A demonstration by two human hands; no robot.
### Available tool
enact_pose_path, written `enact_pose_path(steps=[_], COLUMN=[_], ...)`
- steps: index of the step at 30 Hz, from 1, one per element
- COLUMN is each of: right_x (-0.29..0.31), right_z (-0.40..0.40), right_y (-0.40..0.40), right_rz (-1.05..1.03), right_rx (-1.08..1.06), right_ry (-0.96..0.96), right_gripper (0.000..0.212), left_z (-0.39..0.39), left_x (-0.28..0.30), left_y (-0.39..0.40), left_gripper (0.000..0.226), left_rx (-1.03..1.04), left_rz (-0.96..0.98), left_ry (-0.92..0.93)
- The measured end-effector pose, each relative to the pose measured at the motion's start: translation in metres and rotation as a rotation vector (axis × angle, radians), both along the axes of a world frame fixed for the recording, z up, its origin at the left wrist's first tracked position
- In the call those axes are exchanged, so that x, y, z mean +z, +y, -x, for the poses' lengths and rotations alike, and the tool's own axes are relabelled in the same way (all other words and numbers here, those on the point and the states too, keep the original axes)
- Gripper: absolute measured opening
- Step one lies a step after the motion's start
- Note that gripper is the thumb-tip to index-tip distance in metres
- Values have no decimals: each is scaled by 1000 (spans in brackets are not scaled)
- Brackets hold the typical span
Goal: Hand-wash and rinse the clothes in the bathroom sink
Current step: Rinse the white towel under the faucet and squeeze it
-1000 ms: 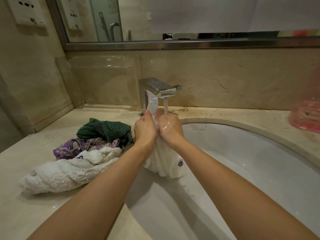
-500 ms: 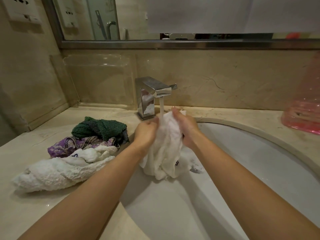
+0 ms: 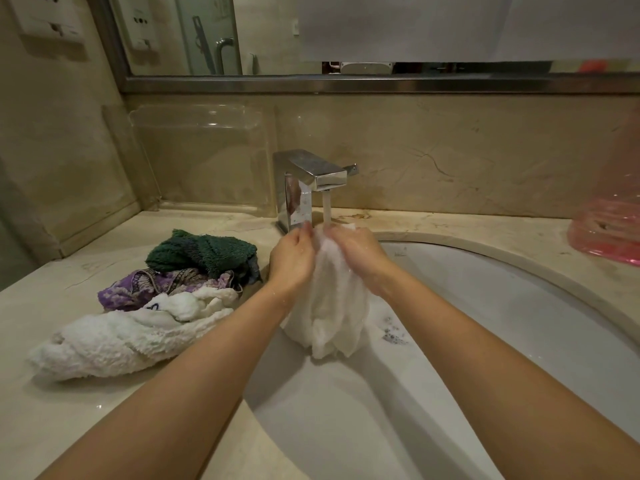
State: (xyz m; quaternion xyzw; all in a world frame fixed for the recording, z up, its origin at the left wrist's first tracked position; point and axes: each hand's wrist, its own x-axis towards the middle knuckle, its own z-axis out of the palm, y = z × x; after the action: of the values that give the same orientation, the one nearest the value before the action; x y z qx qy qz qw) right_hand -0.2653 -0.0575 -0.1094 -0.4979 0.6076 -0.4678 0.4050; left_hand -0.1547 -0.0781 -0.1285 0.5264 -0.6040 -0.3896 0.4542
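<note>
Both the left hand (image 3: 292,259) and the right hand (image 3: 360,252) squeeze a wet white cloth (image 3: 329,306) under the running tap (image 3: 311,178), over the sink (image 3: 519,306). Water might splash onto the counter (image 3: 52,427).

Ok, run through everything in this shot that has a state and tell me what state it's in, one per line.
faucet: on, water running
white cloth: wet, bunched under the stream, hanging into the sink
left hand: grips the white cloth
right hand: grips the white cloth
green towel: crumpled on the counter
purple garment: crumpled on the counter
white towel: twisted, lying on the counter
</note>
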Motion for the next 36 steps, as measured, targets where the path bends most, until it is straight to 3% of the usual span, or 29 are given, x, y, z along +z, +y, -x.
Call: enact_pose_path(steps=[2,5,10,13,16,19,24,28,30,33,36], right_x=[2,1,-3,-5,-4,1,-4,-8,-9,-12,-15], right_z=[2,7,8,3,-3,-11,-10,3,8,12,12], right_y=[-1,1,4,4,3,3,-4,-3,-4,-6,-4], right_rz=[-2,-1,60,48,19,77,196,151,154,149,129], right_rx=[-46,-80,-44,28,113,50,-80,-205,-246,-277,-225], right_ry=[-58,-159,-217,-237,-144,-95,-10,-69,-78,-10,-1], right_gripper=[31,25,36,26,32,28,22,31,32,36,27], left_z=[2,2,4,4,3,5,1,1,1,-2,-2], left_x=[-1,0,6,11,8,6,6,-9,-9,1,8], left_y=[1,5,-1,1,-1,1,7,4,2,-4,-2], left_gripper=[64,58,47,46,43,37,30,61,65,36,17], left_rx=[-190,-307,12,44,26,24,48,-173,-215,-78,55], left_rz=[-155,-216,-66,-77,-48,-20,70,-30,-127,-146,-32], left_ry=[-5,9,38,104,86,116,-68,-474,-411,-103,100])
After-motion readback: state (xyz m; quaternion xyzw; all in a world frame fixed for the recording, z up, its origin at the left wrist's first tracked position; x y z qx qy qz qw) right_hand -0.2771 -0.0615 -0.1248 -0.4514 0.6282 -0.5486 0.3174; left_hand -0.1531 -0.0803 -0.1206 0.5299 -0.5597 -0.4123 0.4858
